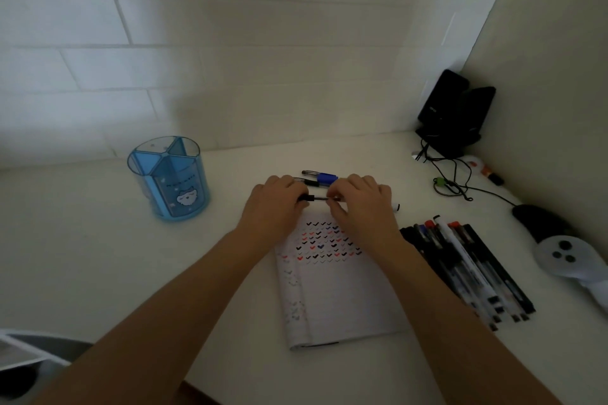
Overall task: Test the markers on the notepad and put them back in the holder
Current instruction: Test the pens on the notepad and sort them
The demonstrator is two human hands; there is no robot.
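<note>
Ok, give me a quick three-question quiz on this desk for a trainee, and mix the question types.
1. True or false: the left hand and the right hand both hold the same pen.
2. Multiple choice: the blue holder stands A) left of the notepad, B) on top of it, C) right of it.
3. Fill in: the row of markers lies on the table to the notepad's ____.

Key: 1 true; 2 A; 3 right.
</note>
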